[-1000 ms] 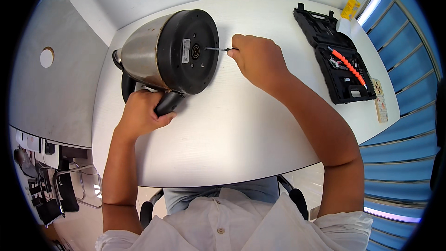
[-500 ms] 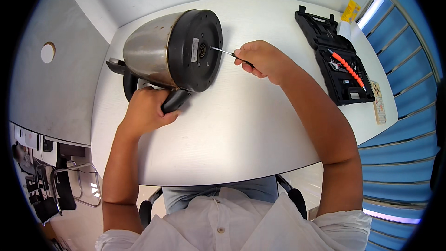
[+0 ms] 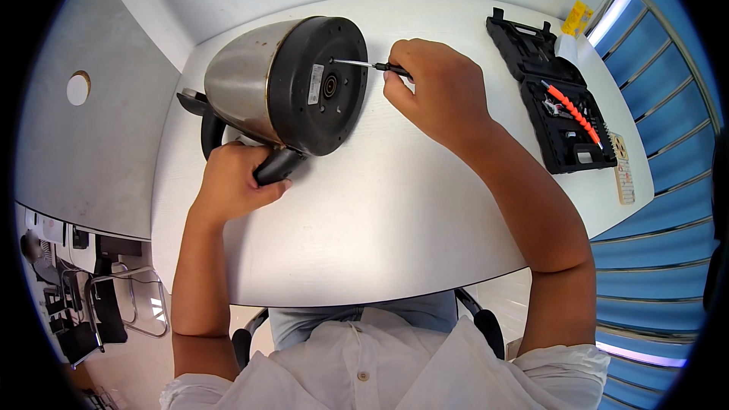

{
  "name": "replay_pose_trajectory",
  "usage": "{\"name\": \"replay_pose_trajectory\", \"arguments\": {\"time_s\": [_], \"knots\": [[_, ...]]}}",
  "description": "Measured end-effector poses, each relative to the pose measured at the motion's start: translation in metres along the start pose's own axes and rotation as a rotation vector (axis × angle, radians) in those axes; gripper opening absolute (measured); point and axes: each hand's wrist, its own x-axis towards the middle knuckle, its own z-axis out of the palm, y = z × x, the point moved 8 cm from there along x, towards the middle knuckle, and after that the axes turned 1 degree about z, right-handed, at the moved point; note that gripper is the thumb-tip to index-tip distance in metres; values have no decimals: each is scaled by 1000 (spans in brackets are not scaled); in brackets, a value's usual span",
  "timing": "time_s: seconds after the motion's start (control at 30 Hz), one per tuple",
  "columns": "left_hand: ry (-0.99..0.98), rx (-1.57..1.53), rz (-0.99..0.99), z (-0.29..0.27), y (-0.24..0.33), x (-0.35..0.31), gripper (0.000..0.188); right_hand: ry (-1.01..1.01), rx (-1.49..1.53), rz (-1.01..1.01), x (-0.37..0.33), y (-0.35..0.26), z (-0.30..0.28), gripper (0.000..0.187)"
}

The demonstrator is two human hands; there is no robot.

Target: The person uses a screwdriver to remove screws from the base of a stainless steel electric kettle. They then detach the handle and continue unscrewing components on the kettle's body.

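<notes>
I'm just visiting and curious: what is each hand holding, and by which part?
The left hand holds the kettle by its handle; the right hand holds a screwdriver by its black grip.

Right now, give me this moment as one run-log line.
kettle: on its side; left grip: around handle; right grip: holding screwdriver, tip at black base; tool case: open, at right

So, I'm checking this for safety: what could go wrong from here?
The screwdriver in the right hand might slip and scratch the black base, where its tip appears to rest. The kettle is tipped sideways with the left hand gripping its handle, so it could turn if that grip loosens.
</notes>
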Motion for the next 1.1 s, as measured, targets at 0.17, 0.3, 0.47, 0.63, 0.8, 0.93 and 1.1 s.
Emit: {"name": "replay_pose_trajectory", "arguments": {"time_s": [0.17,0.3,0.47,0.63,0.8,0.93,1.1], "knots": [[-25,-12,-14,2,-2,0,26,37,-13,-27,-1,-2,0,13],[-26,-9,-18,1,-1,0,27,22,-17,-23,-1,-2,2,12],[-20,-12,-4,2,0,0,27,13,-38,-30,-2,-6,0,11],[-29,-17,-14,2,0,0,28,2,-79,-43,-4,-11,2,11],[-47,11,2,2,0,0,28,103,-134,-199,-8,-16,5,16],[-82,-4,-52,5,1,0,28,175,-284,-328,-9,-23,3,20],[-83,20,-9,8,4,0,28,192,-354,-310,-5,-22,-2,22]]}}
